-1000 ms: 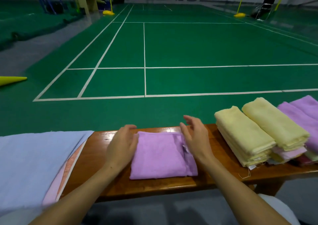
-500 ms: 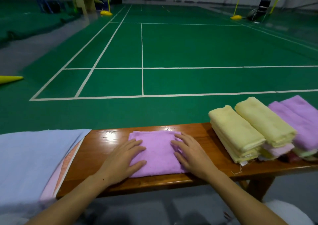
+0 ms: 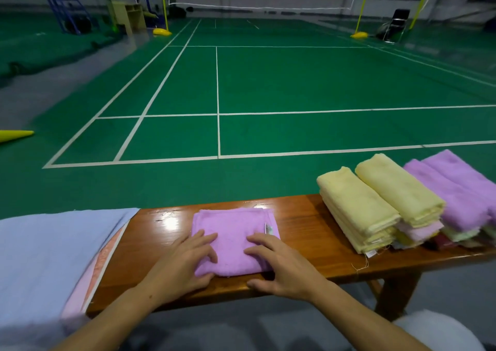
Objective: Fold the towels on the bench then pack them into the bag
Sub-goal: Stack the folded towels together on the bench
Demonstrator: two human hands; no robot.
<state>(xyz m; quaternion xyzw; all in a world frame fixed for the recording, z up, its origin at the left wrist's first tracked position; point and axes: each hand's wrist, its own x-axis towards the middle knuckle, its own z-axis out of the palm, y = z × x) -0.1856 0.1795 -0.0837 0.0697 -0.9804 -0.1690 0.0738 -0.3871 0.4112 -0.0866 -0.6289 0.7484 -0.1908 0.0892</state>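
Hands flat: our left hand (image 3: 185,263) and right hand (image 3: 279,263) press the purple towel (image 3: 233,232), soft and light; we'd lift it by its near folded edge.

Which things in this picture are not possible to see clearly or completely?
- Bag: not identifiable in the head view.
- Lower towels in the stacks: covered by the yellow towels on top.
- Purple towels at right: cut by the frame edge.
- Tag on the folded purple towel: too small to read.
- Blue cloth: cut by the left edge.

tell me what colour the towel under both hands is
Purple, seen in the head view: the towel lies folded on the bench.
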